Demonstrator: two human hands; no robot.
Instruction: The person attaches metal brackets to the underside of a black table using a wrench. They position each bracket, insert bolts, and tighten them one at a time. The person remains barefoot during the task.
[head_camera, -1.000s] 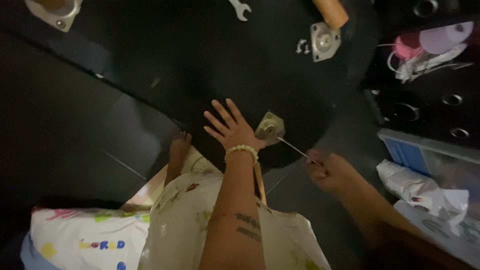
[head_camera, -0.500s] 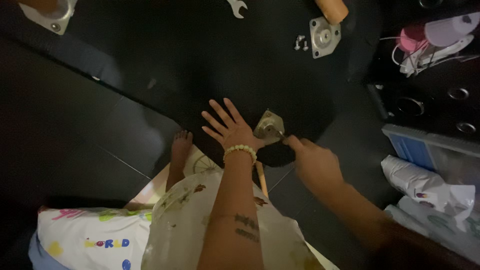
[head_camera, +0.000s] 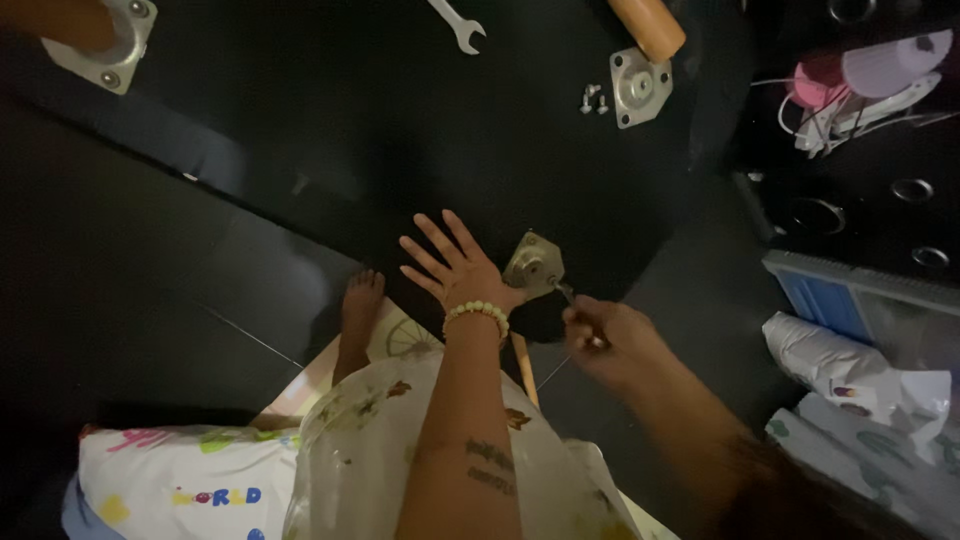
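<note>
pressing left hand (head_camera: 455, 268) beside bracket (head_camera: 533, 266), white bag (head_camera: 850, 365) right

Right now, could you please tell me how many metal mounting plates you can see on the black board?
3: one plate by the left hand, one plate at top right under a wooden leg, one plate at top left. Others may lie out of view.
</note>
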